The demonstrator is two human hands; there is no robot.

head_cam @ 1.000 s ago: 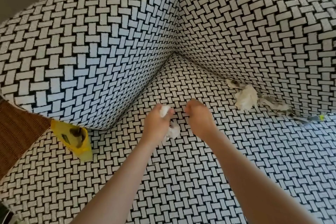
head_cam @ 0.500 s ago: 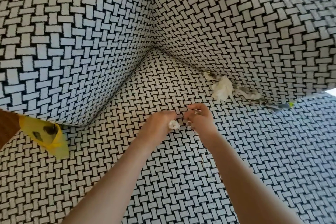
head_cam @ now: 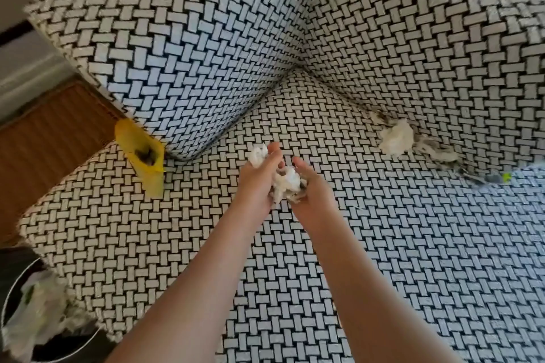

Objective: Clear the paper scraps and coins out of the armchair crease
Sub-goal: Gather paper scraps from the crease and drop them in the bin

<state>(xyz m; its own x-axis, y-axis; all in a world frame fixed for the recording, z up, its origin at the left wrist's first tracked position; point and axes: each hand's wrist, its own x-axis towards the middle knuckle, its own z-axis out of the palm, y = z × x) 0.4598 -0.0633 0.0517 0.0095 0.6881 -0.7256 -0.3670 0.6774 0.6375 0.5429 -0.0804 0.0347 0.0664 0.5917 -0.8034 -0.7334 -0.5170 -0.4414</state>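
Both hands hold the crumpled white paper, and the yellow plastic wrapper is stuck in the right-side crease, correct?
No. The head view shows the yellow plastic wrapper in the left-side crease; left hand and right hand do hold the crumpled white paper.

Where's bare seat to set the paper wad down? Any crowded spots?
Free: seat cushion right of the right hand; also between yellow wrapper and left hand. Both grip the paper wad. Crowded: right crease, crumpled tissue through shredded scraps to green-tipped scrap.
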